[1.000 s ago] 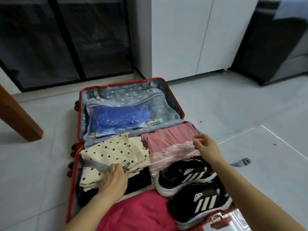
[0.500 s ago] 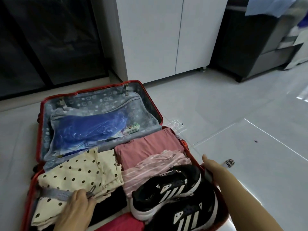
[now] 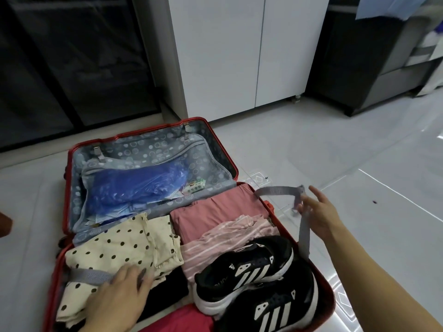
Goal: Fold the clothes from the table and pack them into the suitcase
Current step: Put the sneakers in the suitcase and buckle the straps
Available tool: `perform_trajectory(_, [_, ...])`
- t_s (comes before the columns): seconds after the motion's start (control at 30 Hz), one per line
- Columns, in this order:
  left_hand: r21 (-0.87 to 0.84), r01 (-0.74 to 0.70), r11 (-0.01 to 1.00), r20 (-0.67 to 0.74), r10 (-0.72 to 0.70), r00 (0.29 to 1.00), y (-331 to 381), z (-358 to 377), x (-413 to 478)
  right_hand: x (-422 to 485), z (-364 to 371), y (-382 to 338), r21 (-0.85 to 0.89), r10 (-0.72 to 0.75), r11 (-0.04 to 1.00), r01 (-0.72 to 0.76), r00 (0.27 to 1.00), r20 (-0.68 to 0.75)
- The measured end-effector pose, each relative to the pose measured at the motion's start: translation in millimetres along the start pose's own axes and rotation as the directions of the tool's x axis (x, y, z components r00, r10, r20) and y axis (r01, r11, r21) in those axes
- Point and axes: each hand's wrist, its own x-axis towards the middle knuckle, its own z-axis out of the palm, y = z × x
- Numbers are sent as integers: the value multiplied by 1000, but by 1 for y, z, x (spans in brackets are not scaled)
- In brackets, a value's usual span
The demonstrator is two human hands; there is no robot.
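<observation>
**Suitcase** (image 3: 67, 188): open flat on the floor (image 3: 359, 164), near half packed.
**Folded clothes:** polka-dot garment (image 3: 115, 245) on the left and pink tops (image 3: 215, 212) on the right, laid flat so the straps can cross them.
**Left strap** (image 3: 91, 275): your left hand (image 3: 119, 295) presses it onto the polka-dot garment, fingers stretched flat, probably to stop it sliding.
**Right strap** (image 3: 275, 190): lifted clear of the rim and pinched at your right hand (image 3: 321, 212), other fingers splayed. It is likely meant to be drawn across for buckling.
**Obstruction:** black trainers (image 3: 251, 267) sit partly on the pink tops, directly under that strap's path.
**Lid:** blue bag (image 3: 134, 188) in the pocket.
**Beyond:** white cabinet (image 3: 227, 56).
</observation>
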Motion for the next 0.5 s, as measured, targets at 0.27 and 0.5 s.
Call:
perform_trajectory(0.27, [-562,-254,787,56,342,938,157,-69,-4,-71,66,2,-512,-319,662,547,824,467])
perform_trajectory(0.5, [-878,478,-22,475,84,876,211,-33,19,-102,59,59,-581,-278,308,753,656,702])
